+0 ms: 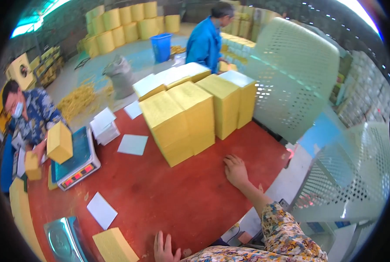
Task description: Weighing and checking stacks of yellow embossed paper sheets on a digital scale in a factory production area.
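My left hand [165, 249] lies on the red tabletop [173, 192] at the near edge, its fingers spread and holding nothing. Farther right, my right hand [236, 170] rests palm down on the same table, fingers loosely apart and nothing in them. Beyond it stand tall stacks of yellow paper [195, 115], the nearest a short way off its fingertips. To the left of my left hand is a yellow paper stack [115, 245], with a white sheet [102, 210] just past it. Another pale sheet [133, 144] lies near the tall stacks.
At left, a masked person [33, 107] handles yellow blocks by a digital scale [78, 159] bearing a yellow block [59, 142]. A shiny metal box [65, 239] sits near left. Perforated chairs [295, 74] border the right side. Behind, a person in blue [206, 41] stands near a blue bin [161, 47].
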The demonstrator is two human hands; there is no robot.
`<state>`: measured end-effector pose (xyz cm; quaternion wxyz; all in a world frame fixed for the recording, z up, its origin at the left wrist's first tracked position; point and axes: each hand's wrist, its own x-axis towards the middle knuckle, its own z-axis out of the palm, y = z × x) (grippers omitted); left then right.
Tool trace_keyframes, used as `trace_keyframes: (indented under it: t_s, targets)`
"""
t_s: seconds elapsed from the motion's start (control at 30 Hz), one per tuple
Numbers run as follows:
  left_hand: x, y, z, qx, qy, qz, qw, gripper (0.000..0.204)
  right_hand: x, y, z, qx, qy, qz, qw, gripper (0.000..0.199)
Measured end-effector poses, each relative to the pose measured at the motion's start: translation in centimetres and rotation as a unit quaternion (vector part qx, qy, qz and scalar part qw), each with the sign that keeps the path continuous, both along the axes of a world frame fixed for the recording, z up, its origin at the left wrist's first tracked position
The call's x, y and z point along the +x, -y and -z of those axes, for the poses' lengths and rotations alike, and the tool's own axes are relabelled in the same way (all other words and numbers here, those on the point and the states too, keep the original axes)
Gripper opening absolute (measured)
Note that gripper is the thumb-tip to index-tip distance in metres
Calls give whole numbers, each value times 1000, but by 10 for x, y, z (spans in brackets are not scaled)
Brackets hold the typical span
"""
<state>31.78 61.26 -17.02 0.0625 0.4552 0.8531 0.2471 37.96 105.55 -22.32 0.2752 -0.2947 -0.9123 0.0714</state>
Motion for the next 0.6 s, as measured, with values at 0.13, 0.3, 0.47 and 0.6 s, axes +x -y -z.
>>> trace_keyframes:
  t_s: [0.13, 0.3, 0.47, 0.6]
  targets:
    - [-4, 66, 27, -15, -118, 83, 989, 69, -13, 3, 11, 11, 4, -26, 1000, 29]
    - [-12, 104, 28, -119, -228, 189, 948, 63, 3, -1, 6, 11, 21, -6, 1000, 31]
    - [6, 92, 17, -94, -166, 109, 976, 62, 0, -8, 16, 7, 16, 4, 1000, 32]
    - [18, 101, 16, -100, -174, 71, 977, 62, -4, 5, 8, -7, 31, -26, 999, 32]
